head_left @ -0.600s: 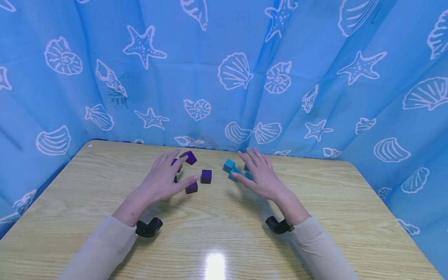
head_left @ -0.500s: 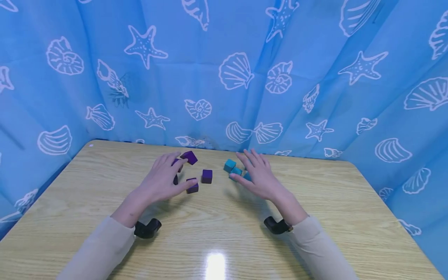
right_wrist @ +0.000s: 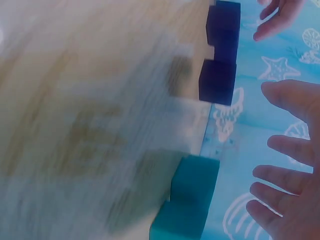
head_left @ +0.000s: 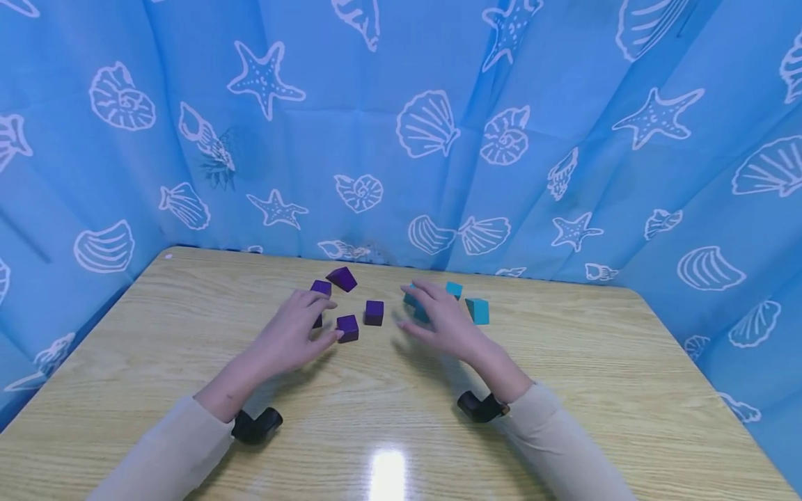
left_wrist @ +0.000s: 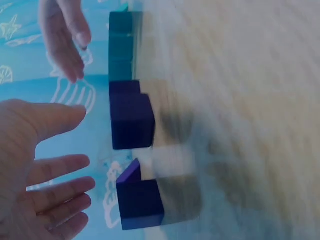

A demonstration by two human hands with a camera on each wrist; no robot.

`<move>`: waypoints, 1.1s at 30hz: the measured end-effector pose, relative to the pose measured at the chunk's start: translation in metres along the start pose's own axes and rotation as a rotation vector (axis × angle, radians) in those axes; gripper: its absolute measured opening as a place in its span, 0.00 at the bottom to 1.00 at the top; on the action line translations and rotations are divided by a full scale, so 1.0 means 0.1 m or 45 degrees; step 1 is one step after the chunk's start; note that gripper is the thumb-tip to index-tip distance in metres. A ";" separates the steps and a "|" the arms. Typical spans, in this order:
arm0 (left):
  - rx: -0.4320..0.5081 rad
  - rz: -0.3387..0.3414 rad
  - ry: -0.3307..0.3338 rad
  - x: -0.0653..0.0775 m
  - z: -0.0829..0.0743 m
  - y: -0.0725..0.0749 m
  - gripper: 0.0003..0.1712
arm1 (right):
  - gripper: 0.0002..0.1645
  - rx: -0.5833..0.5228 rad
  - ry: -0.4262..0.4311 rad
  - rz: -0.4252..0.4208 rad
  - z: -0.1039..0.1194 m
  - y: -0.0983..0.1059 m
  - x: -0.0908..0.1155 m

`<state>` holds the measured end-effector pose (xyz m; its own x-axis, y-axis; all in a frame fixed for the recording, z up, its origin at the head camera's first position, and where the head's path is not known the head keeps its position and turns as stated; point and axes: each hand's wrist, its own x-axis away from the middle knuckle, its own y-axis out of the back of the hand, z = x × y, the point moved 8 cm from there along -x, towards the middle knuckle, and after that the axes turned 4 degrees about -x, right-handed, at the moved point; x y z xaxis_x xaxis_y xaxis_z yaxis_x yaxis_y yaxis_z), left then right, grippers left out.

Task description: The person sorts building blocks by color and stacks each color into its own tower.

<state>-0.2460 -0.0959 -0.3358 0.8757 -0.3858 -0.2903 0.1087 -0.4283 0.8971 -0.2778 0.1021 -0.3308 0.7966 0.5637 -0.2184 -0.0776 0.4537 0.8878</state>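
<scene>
Left hand (head_left: 294, 332) hangs with thumb and fingers apart, near several purple blocks (head_left: 374, 313) set left of centre toward the back edge of the table (head_left: 626, 390). Its wrist view shows a gap between thumb and block. Right hand (head_left: 446, 325), fingers likewise spread, is over the teal blocks (head_left: 478, 312), right of centre toward the same edge and partly hidden by it. Room lies between the two colour groups, and both sit well in from the rounded back corners. The blocks are flat-faced and sharp-edged, mostly cubes; the table has streaky pale wood grain. Behind it hangs a creased blue curtain (head_left: 357, 139) printed with white shells and starfish.
</scene>
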 end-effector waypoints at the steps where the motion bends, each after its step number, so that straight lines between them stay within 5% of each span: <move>1: 0.037 0.004 0.020 0.01 0.01 -0.01 0.28 | 0.36 -0.012 -0.004 0.009 0.01 -0.02 -0.01; 8: 0.279 -0.009 0.177 0.06 0.07 0.01 0.29 | 0.33 -0.108 -0.031 0.027 0.12 -0.13 -0.09; 33: 0.351 -0.022 0.327 0.02 0.12 -0.23 0.26 | 0.25 -0.273 0.023 0.004 0.41 -0.45 -0.28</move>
<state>-0.2522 -0.0962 -0.3609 0.9682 -0.1739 -0.1798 0.0243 -0.6500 0.7596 -0.2718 0.0374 -0.3477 0.7854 0.5769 -0.2244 -0.2078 0.5872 0.7823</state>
